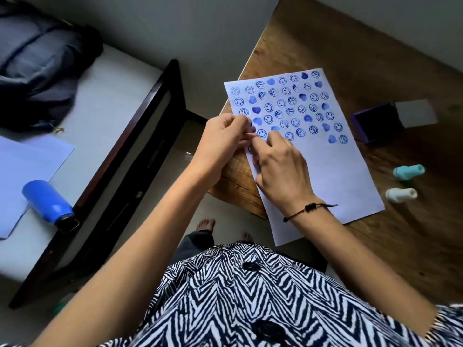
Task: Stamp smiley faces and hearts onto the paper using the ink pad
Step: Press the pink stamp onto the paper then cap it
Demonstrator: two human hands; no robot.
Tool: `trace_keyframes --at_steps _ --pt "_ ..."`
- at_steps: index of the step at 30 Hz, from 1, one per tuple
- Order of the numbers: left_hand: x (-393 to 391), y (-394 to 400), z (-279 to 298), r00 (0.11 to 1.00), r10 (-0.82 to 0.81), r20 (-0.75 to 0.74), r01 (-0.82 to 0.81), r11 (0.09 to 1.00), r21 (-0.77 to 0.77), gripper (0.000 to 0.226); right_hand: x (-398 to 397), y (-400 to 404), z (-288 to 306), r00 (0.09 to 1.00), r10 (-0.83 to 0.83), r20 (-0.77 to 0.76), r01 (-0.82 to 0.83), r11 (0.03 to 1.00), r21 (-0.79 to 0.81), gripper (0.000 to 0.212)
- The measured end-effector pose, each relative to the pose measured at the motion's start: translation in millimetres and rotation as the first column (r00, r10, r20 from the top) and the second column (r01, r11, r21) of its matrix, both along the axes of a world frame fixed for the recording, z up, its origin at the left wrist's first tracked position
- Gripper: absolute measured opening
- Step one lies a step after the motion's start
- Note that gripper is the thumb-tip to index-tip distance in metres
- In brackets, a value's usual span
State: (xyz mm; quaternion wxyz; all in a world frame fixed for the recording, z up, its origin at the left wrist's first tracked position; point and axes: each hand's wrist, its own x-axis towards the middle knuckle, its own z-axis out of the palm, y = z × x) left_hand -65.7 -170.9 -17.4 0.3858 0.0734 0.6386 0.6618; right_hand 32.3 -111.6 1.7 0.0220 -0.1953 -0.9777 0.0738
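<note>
A white paper point(325, 171) lies on the wooden table point(400, 246). Its upper half is covered with rows of blue smiley faces and hearts. My left hand point(225, 139) and my right hand point(280, 166) meet over the paper's left edge. Their fingertips pinch a small pink stamp point(251, 135) between them, and most of it is hidden. The purple ink pad point(368, 126) sits open to the right of the paper, its white lid point(414, 113) tipped back. A teal stamp point(409, 172) and a white stamp point(400, 194) lie on their sides beside the paper's right edge.
To the left stands a bed with a dark wooden frame point(140, 136). On it lie a blue bottle point(47, 204), loose white sheets point(27, 166) and a dark backpack point(40, 68). My bare feet point(206, 224) show on the floor below the table's edge.
</note>
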Motion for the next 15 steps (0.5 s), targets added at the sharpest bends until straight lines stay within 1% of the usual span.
trace_keyframes --at_steps 6,11,13,15 --pt "2.2 0.4 -0.3 1.0 -0.004 -0.024 0.004 1.0 -0.005 0.017 -0.3 -2.4 -0.5 0.999 -0.036 -0.025 0.036 0.999 -0.01 0.017" --pt "3.1 0.7 -3.4 0.997 0.009 -0.072 -0.011 1.0 -0.018 0.014 -2.1 2.3 2.7 1.0 -0.027 -0.002 0.027 0.998 -0.047 0.02" --pt "3.4 0.7 -5.3 0.997 0.012 -0.079 -0.012 1.0 -0.002 0.015 0.1 8.8 7.2 0.998 -0.059 -0.015 0.057 0.989 -0.139 0.017" --pt "1.9 0.8 -5.9 0.998 0.009 -0.068 -0.009 1.0 0.01 0.014 6.6 16.5 16.4 0.982 -0.151 -0.111 0.12 0.961 -0.249 0.009"
